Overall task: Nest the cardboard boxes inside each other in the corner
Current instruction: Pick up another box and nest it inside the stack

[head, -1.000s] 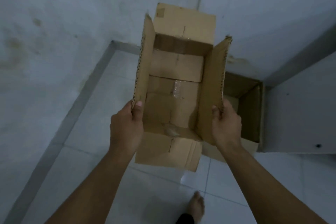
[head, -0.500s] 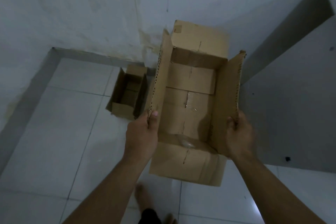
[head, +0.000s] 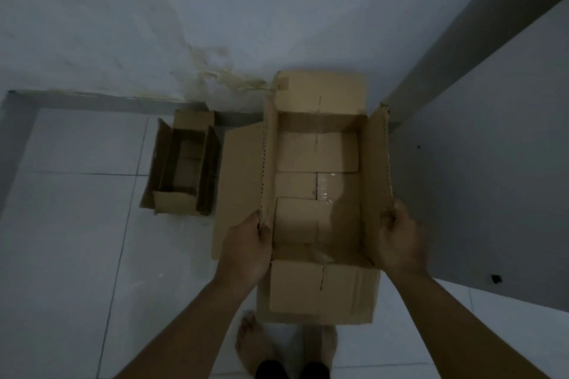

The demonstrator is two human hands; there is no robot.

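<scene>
The large cardboard box [head: 317, 194] is held open side up in front of the person, low over the tiled floor [head: 77, 224] by the wall corner, its four flaps spread. It looks empty, so I judge it light; the corrugated walls should be fairly stiff, but the flaps hinge freely and will bend if they carry the load. The left hand [head: 246, 246] has its fingers clamped on the near end of the left long flap, thumb inside. The right hand [head: 400, 240] grips the near end of the right flap the same way. A hold lower down, on the box walls or under the base, would likely be steadier than these flap edges. The taped bottom seam looks smooth, the board itself not slippery. The small cardboard box [head: 184, 163] stands open on the floor just beside the big one's left flap, against the wall [head: 123, 24]; it seems narrow enough to drop inside. Bare feet [head: 255, 341] show below
</scene>
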